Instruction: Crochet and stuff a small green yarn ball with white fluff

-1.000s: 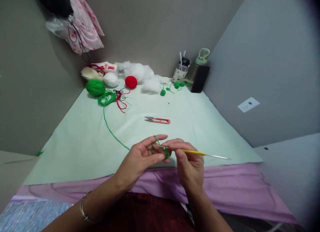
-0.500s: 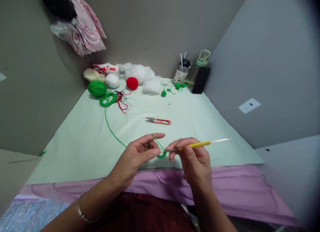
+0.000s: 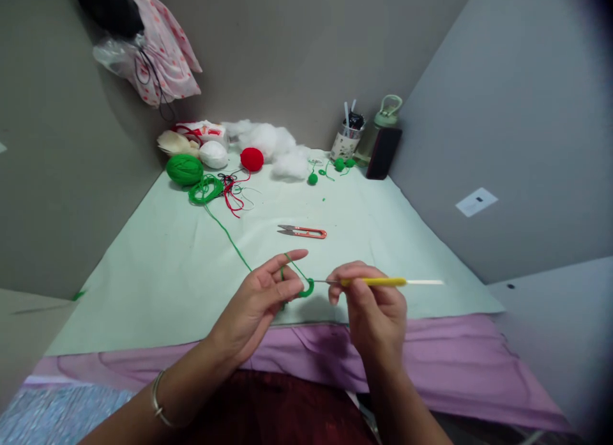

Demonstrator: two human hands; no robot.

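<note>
My left hand [image 3: 261, 301] pinches a small green crochet piece [image 3: 306, 288] between thumb and fingers, with green yarn looped over its raised index finger. From there a green strand [image 3: 230, 237] runs back across the pale green table cover [image 3: 158, 279] to a loose coil [image 3: 205, 189] beside a green yarn ball [image 3: 184, 169]. My right hand [image 3: 376, 308] grips a yellow-handled crochet hook [image 3: 378, 281]. Its metal tip points left into the green piece.
Orange thread snips [image 3: 302, 231] lie mid-table. At the back are a red yarn ball [image 3: 251, 158], a white ball [image 3: 213, 154], white stuffing [image 3: 275, 145], small green pieces [image 3: 312, 177], a cup of tools [image 3: 347, 138], a bottle [image 3: 383, 129] and a dark phone [image 3: 383, 152]. A bag [image 3: 153, 55] hangs at upper left.
My right hand has drawn to the right, away from my left, and levelled the hook. The green strand to the coil has pulled straighter.
</note>
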